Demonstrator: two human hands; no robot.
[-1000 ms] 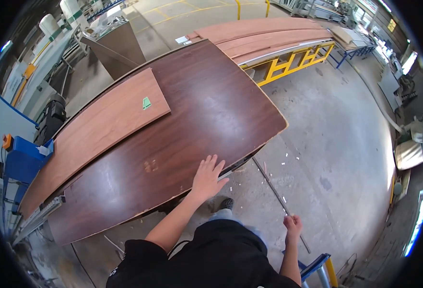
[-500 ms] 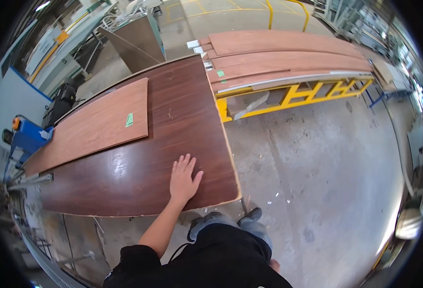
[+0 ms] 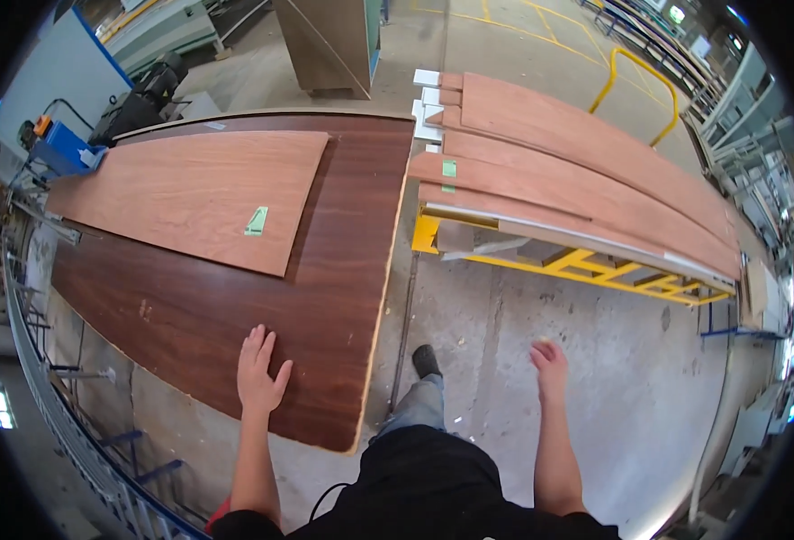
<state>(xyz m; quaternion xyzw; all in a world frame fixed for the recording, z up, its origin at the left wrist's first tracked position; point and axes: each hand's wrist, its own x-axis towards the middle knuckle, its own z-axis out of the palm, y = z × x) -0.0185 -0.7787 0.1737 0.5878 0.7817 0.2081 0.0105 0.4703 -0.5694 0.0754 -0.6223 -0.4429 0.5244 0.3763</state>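
Note:
My left hand (image 3: pixel 259 371) lies flat and open on a dark brown wood-grain board (image 3: pixel 343 270), close to its near edge. Its fingers are stretched out and it grips nothing. On the same board, beyond that hand, rests a lighter reddish plywood panel (image 3: pixel 208 198) with a green label (image 3: pixel 256 220). My right hand (image 3: pixel 551 367) is raised in the air over the floor, touching nothing. Its fingers curl loosely with a gap by the thumb, and no object shows in them. The stack of long reddish panels (image 3: pixel 550 157) lies ahead of it, out of contact.
A yellow frame (image 3: pixel 586 268) stands under the panel stack. White blocks (image 3: pixel 428 117) stick out at the stack's left end. Behind are a yellow rail (image 3: pixel 615 81) and a brown cabinet (image 3: pixel 325 45). A blue machine part (image 3: pixel 64 148) stands left, and metal rails run along the lower left.
My view has turned and moved right toward the panel stack. My left hand stays on the board, now further left in view. My right hand has come up into view, and one foot has stepped forward.

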